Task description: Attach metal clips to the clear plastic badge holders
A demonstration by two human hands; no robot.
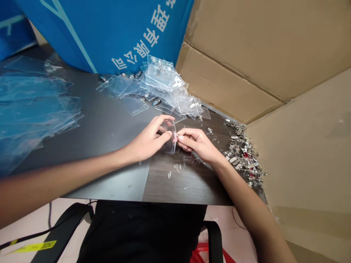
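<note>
My left hand point(157, 135) is closed around a clear plastic badge holder point(172, 146), which bends between thumb and fingers. At the holder's slotted edge, the thumb and forefinger of my right hand point(196, 142) pinch a tiny metallic piece point(178, 135), mostly hidden by the fingertips; it looks like part of a badge clip. Beyond my hands lies a pile of clear badge holders point(161, 78), some with metal clips on them. Small clear strips point(177, 167) are scattered on the tabletop below my right hand.
A heap of metal clips point(244, 157) lines the table's right side against a cardboard wall point(263, 65). Stacked clear plastic sleeves point(41, 106) cover the left. A blue printed panel point(115, 33) stands at the back. Chair armrests point(214, 237) flank the front edge.
</note>
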